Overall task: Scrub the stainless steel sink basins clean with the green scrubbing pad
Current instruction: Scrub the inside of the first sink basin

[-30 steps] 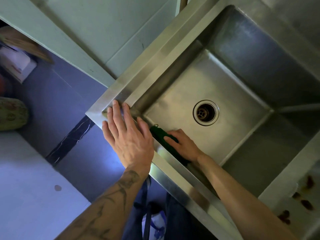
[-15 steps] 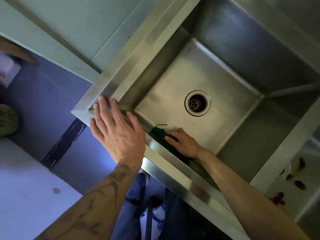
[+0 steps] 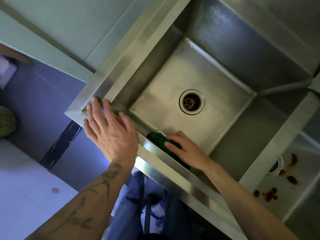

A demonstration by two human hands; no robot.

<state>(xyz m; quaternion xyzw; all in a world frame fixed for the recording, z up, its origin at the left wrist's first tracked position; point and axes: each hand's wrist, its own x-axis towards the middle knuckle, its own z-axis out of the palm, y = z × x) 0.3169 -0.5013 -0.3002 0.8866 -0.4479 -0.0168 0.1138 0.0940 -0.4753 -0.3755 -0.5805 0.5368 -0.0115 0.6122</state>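
The left hand (image 3: 110, 135) lies flat on the near left corner of the sink rim (image 3: 121, 66). Its fingers (image 3: 97, 108) are straight and slightly spread and hold nothing; the fingertips reach the corner seam, and the thumb side hangs over the outer edge.

The right hand (image 3: 187, 149) is down inside the sink basin (image 3: 166, 87), with its forearm crossing the front rim. Its fingers (image 3: 170, 144) are laid out nearly straight over the green pad (image 3: 160, 138) and press it against the near wall, right where that wall meets the basin floor. Part of the pad sticks out beyond the fingertips toward the left hand; the rest is under the palm. Whether the thumb hooks round the pad's edge cannot be told.

The drain (image 3: 191, 102) sits in the basin floor, well beyond the right fingers and apart from the pad. The steel around it is dull and smeary.

To the right of the right forearm, past a steel divider (image 3: 277, 132), is a second basin (image 3: 297, 213) with dark brown stains (image 3: 270, 194) on its floor near a round opening (image 3: 277, 167).

Beyond the left fingertips, pale green wall tiles (image 3: 69, 23) meet the sink's far left edge. Below and left of the left hand is a light floor (image 3: 26, 179) with a dark strip (image 3: 60, 144) across it. Blue trouser legs (image 3: 131, 205) show between the two forearms, under the sink's front edge.
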